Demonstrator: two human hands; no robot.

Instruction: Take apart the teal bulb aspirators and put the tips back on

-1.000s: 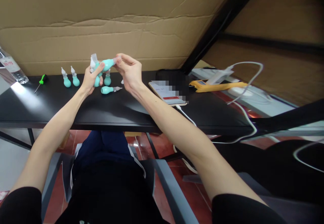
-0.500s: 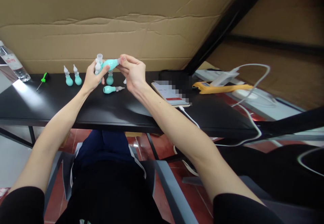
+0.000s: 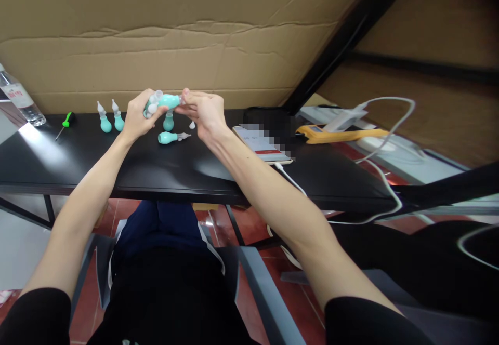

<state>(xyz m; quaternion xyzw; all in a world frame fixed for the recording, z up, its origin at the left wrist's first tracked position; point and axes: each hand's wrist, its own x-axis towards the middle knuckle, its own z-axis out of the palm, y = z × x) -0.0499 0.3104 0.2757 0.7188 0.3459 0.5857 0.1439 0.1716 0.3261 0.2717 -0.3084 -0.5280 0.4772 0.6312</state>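
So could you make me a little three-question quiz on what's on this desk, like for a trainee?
1. True or false: both hands hold the same teal bulb.
2. How many teal bulbs stand upright at the far left of the black table?
3. Which lies nearest the water bottle: A phone, B green-handled screwdriver, C yellow tool?

Key: 1 true, the left hand grips its body and the right hand pinches its tip. 2 two. 3 B.

Five teal bulb aspirators (image 3: 167,101), one screwdriver (image 3: 64,124), one bottle (image 3: 19,101), one phone (image 3: 262,146)
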